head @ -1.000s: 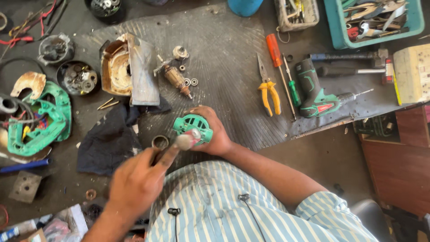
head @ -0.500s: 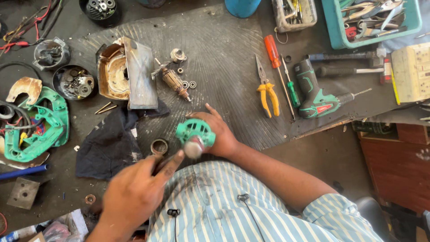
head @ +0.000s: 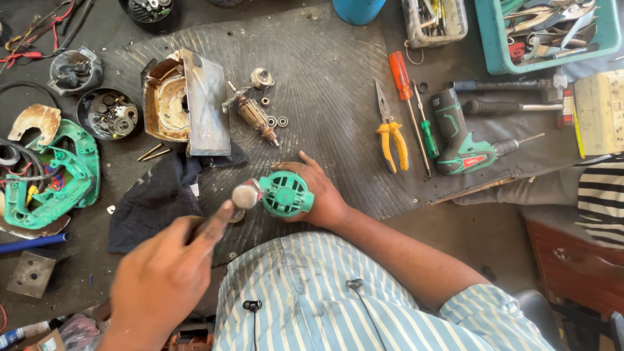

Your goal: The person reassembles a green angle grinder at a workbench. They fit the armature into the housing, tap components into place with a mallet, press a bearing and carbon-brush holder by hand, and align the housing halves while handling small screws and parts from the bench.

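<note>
Fingers of your right hand [head: 322, 195] wrap around the green motor cover [head: 286, 194], holding it just above the ribbed mat [head: 325, 97]. Your left hand [head: 162, 276] is clenched on a hammer [head: 245, 195], its head touching the cover's left edge.

The round slotted housing [head: 286, 193] is bright green, with a dull silver metal head [head: 245, 195] just beside it. The shirt [head: 338, 292] has pale blue and white stripes. A dark grey mat [head: 325, 84] carries fine curved ridges. The pliers [head: 392, 142] have yellow-orange handles; one screwdriver [head: 400, 75] has an orange-red handle, the other [head: 429, 138] a green one. The drill [head: 463, 138] is green and black. The cloth [head: 159, 198] is dark navy. The tray [head: 494, 45] is teal. The casing [head: 55, 182] at the left is green.
</note>
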`<state>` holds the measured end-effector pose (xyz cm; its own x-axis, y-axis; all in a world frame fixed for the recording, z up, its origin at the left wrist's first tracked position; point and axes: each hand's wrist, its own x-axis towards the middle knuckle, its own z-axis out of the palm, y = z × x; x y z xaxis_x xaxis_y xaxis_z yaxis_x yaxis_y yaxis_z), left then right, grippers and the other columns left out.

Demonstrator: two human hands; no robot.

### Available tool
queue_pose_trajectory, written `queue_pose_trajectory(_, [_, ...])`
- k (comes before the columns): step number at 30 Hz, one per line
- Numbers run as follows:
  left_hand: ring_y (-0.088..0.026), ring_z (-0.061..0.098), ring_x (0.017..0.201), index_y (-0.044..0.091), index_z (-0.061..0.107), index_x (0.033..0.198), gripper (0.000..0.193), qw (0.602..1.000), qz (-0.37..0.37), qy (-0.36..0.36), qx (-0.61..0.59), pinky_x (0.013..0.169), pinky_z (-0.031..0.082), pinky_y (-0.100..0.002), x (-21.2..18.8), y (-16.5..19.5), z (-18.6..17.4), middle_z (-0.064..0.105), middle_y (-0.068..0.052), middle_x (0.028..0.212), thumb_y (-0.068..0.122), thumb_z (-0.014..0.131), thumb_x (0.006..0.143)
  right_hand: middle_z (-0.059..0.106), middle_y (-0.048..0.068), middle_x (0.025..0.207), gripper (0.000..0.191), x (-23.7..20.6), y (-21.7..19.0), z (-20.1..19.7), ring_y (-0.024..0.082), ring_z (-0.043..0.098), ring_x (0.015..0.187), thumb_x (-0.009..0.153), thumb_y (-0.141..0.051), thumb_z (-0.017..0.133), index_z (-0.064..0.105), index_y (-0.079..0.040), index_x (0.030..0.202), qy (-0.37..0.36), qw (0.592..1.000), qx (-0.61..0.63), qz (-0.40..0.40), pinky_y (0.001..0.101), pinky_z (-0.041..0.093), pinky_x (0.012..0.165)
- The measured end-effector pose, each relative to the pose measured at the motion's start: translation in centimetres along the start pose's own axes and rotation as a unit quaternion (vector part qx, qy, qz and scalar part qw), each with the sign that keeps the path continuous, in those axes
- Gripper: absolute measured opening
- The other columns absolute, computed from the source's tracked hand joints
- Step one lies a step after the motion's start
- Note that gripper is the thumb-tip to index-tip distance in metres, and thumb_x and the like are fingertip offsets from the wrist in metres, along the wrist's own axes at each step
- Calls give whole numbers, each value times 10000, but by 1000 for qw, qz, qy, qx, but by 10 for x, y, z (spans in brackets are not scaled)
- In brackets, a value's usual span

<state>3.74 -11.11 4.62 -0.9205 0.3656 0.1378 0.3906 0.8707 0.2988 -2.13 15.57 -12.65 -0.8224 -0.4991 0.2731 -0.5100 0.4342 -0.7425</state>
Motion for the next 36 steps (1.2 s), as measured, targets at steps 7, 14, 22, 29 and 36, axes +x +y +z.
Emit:
queue_pose_trajectory(7, [-267,677,784,199,633,1337,437,971,50,201,-123,702,556,-369,-6,1,-1,667,-114,1030,64,705,928,598,101,1411,878,3,0,0,288,560,1362,583,-286,964,580,-73,1344,-33,999,8,24,580,278,1258])
queue_pose_trajectory(14, [-291,662,597,257,707,1312,626,998,37,16,39,518,536,-406,0,-1,-17,726,-90,872,8,757,740,593,95,1417,826,0,1,3,259,554,1384,638,-287,973,590,-105,1348,-22,1000,-15,0,575,276,1286])
queue_pose_trajectory(22, [-274,687,819,264,577,1384,545,976,73,164,-126,702,554,-371,-2,-1,8,680,-72,1054,52,717,902,598,108,1445,824,1,1,0,280,544,1400,616,-279,956,600,-112,1339,-23,1000,0,-8,580,273,1278])
queue_pose_trajectory(29, [-267,689,649,296,644,1402,559,996,-76,-33,42,575,544,-409,-13,-24,24,706,-30,900,181,762,867,540,128,1473,814,14,-21,-22,297,486,1416,687,-254,907,537,-62,1387,-90,995,13,36,593,214,1251])
queue_pose_trajectory(36, [-258,734,812,256,631,1430,559,969,-233,23,-80,709,571,-388,-52,-39,57,737,-56,1035,246,741,882,667,107,1208,451,19,11,-129,331,624,1122,824,-173,794,665,-119,1253,-15,980,-143,139,455,497,996])
